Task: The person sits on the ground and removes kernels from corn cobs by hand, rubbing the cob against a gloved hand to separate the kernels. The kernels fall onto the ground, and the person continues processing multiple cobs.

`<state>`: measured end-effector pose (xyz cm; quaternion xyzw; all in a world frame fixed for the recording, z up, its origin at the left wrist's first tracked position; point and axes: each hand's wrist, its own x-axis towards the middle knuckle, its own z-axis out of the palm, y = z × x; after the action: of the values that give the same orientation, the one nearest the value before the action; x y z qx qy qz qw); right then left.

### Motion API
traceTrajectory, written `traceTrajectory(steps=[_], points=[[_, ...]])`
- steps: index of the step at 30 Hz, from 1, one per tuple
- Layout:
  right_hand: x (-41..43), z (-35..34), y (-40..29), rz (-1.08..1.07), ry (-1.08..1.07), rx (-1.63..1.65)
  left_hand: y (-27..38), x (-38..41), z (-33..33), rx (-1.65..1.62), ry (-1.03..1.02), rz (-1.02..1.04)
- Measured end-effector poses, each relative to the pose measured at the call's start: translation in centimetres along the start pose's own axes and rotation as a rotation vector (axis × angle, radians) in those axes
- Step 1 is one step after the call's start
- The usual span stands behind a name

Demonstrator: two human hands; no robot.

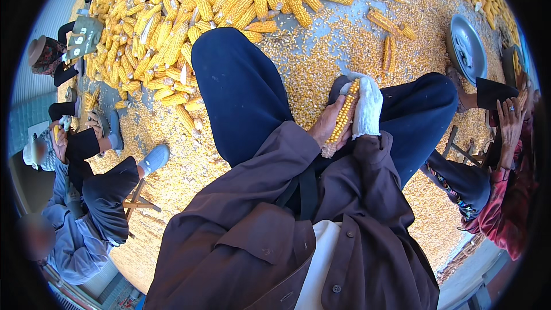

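Between my knees I hold a partly shelled corn cob (pixel 343 117), tilted, with rows of yellow kernels facing up and a bare stretch along its right side. My left hand (pixel 326 125), without a glove, grips the cob from the left and below. A white knitted glove covers my right hand (pixel 368 105), which is closed around the cob's right side and upper end. Some fingertips are hidden behind the cob. Loose corn kernels (pixel 310 69) cover the ground under and around my legs.
A large heap of corn cobs (pixel 172 21) lies ahead and to the left. Shelled cobs (pixel 389 54) lie ahead to the right, near a metal basin (pixel 468 49). Several people sit close by: a person in blue (pixel 77 241) on the left, a person in red (pixel 499 211) on the right.
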<state>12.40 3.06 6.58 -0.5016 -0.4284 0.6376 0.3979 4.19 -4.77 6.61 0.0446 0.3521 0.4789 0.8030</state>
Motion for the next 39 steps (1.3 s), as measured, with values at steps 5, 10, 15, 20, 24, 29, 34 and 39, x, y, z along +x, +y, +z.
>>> traceTrajectory(steps=[5,10,15,20,24,29,34,39], points=[[-0.6,0.7,-1.3,0.247,0.011,0.209,0.1,0.2,0.4,0.110,0.061,0.121],[-0.9,0.8,-1.6,0.199,-0.042,0.200,0.5,-0.1,0.6,0.180,0.135,0.170],[-1.0,0.6,-1.1,0.090,-0.111,0.240,0.1,0.0,0.3,0.110,0.132,0.159],[-1.2,0.2,-0.9,0.067,-0.150,0.218,0.5,-0.1,0.4,-0.001,0.123,0.045],[-1.5,-0.1,-1.6,0.125,-0.248,0.350,0.5,-0.2,0.1,-0.063,0.048,-0.001],[-0.8,-0.8,-2.2,0.354,-0.285,0.648,0.3,0.1,-0.3,-0.051,-0.012,-0.050],[-0.5,-0.5,-1.5,0.355,-0.249,0.492,0.6,0.0,-0.2,-0.063,-0.007,-0.113],[-0.7,-1.0,-1.6,0.251,-0.361,0.544,0.7,-0.2,-0.3,-0.124,-0.065,-0.139]])
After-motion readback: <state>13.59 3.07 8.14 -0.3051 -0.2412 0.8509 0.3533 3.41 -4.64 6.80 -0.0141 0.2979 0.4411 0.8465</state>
